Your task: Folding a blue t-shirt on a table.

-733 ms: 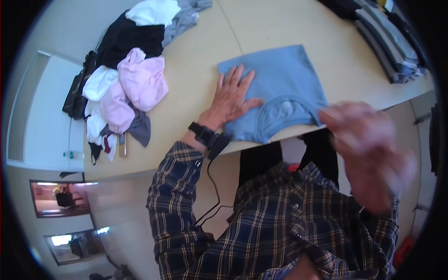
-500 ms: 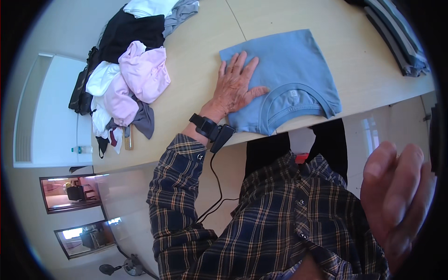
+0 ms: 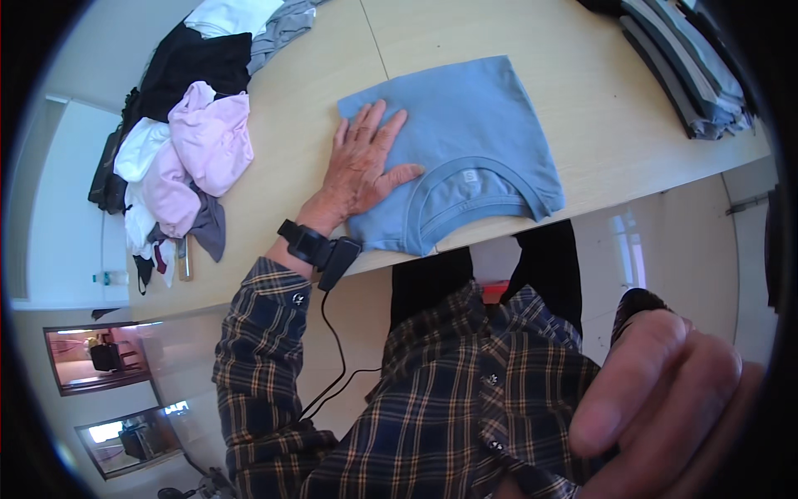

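A light blue T-shirt point(image 3: 465, 116) lies folded into a neat rectangle on the table, its round collar toward me. My left hand point(image 3: 362, 162) rests flat on its left side, fingers spread and thumb beside the collar. Around the left wrist is a black band with a cable. My right hand point(image 3: 665, 399) is raised close to the camera at the lower right, away from the shirt. Its fingers are loosely bent side by side, and no object shows in them. A dark band-like thing point(image 3: 640, 306) shows just behind those fingers.
The pale wooden table point(image 3: 291, 125) carries a loose heap of pink clothes point(image 3: 208, 137), with white, black and grey garments around it at the left. A stack of dark and grey folded clothes point(image 3: 682, 71) lies at the far right. The table's front edge runs just below the shirt.
The view has shifted, so the table and shirt appear farther left. My right hand has turned and come nearer the camera, fingers now pointing leftward. My left hand stays flat on the T-shirt.
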Demonstrator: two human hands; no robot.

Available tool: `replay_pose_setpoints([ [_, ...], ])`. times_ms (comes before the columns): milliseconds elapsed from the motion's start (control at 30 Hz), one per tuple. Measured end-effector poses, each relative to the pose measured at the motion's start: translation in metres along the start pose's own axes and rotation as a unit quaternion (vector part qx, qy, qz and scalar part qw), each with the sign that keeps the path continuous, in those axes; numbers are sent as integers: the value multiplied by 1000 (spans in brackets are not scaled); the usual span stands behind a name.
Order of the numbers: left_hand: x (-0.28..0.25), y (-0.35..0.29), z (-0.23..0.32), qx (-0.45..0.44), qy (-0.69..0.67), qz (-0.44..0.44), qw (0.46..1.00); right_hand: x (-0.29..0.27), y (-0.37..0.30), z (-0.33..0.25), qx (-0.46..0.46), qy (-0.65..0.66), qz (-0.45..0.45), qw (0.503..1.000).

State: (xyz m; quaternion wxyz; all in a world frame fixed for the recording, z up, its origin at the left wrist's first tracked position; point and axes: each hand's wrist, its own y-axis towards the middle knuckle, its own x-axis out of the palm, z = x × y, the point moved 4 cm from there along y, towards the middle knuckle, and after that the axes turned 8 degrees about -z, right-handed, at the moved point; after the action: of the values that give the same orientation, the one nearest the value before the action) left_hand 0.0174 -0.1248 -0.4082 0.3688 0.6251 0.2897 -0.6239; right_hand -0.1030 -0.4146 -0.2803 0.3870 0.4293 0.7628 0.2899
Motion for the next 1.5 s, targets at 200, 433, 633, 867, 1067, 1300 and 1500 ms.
replay_pose_setpoints([
  [200,3,2,3,-4,16,-5,1000,-11,4,-2,-9,-37,-8,999],
  [433,2,12,0,1,3,3,1000,-1,7,-8,7,-39,23,999],
  [633,1,0,3,-13,13,-21,1000,-5,13,-16,-8,-63,22,998],
  [867,4,1,-2,0,13,-1,1000,4,17,-24,-11,-83,44,995],
  [1067,2,6,-2,-4,5,11,1000,-3,17,-27,-18,-116,43,992],
  [1300,6,8,5,-3,-3,13,1000,1,17,-34,-23,-140,55,988],
  [1500,6,2,-1,-3,19,7,1000,7,16,-41,-21,-163,65,984],
])
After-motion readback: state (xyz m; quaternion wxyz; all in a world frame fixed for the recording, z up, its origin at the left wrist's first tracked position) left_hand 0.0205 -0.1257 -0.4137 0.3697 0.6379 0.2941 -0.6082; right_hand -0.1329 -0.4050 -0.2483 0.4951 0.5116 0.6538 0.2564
